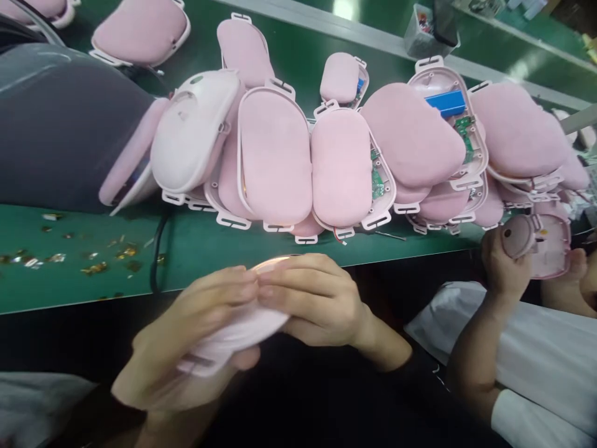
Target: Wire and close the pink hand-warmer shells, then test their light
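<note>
Held unit: pink-and-white shell (242,336), clasped between both hands, low in the view, just in front of the near edge of the desk (69,274); upper rim catching light, rest mostly covered by fingers.
Left hand (186,342): under and around the left end of the shell, thumb beneath, fingers folded over the top; grip clamped on the shell.
Right hand (312,305): laid across the right end of the shell, fingertips meeting those of the left hand; grip clamped on the shell as well.
Nearest on the desk: row of pink padded units (275,155), lying overlapped along the green surface, white strap loops sticking out at their edges.
White-topped unit (196,130): at the left end of the row, tilted, resting on its neighbours.
Open unit (450,106): further right, blue battery and green circuit board showing, partly under a pink pad.
Gold scraps (93,261): scattered on the desk to the left, beside a black cable (158,255).
Grey sleeve (56,124): large, dark, over the upper left of the desk.
Co-worker's hand (504,267): at the right, white sleeve, holding another pink unit (536,242) near the desk edge.
Grey bin (424,31): far side, top right, contents too small to tell.
</note>
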Tool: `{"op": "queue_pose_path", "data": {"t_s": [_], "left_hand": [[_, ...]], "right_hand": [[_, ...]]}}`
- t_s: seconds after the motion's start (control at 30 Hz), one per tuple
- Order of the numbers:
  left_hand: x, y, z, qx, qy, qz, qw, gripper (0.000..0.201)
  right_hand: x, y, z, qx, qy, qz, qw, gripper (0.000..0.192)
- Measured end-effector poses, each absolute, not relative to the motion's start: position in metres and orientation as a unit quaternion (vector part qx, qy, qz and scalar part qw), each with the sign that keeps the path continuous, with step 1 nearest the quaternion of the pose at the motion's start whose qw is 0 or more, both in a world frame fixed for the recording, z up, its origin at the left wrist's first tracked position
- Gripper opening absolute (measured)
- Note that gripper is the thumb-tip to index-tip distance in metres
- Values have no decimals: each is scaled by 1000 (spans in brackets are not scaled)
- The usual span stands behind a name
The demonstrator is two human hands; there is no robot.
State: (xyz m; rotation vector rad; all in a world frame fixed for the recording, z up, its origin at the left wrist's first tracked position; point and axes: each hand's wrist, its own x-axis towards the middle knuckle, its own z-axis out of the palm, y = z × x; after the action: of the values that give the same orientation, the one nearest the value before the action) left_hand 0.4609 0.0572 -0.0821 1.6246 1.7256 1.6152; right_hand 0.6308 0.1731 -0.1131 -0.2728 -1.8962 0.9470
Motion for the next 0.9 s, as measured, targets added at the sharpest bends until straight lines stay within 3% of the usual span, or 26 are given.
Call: {"op": "queue_pose_path", "data": {"t_s": [0.07,0.1,0.3,0.5,0.73,0.83,0.9], "left_hand": [[454,48,-70,566,626,525,110,10],[450,43,-67,569,635,510,113,9],[416,16,-81,610,698,371,50,35],[410,15,-98,679,674,291,14,40],[434,26,-117,661,644,366,-120,63],[432,26,-119,672,631,363,-134,57],[429,25,-114,678,634,357,-104,49]], "right_hand": [[621,174,-112,-97,-786,392,468,31],[617,174,-114,-102,-789,394,460,31],[609,174,-146,-134,-812,413,391,33],[607,168,-165,-103,-766,459,438,36],[593,163,-172,-128,-728,435,515,27],[595,166,-174,-111,-731,445,505,23],[601,169,-176,-97,-733,472,480,31]]}}
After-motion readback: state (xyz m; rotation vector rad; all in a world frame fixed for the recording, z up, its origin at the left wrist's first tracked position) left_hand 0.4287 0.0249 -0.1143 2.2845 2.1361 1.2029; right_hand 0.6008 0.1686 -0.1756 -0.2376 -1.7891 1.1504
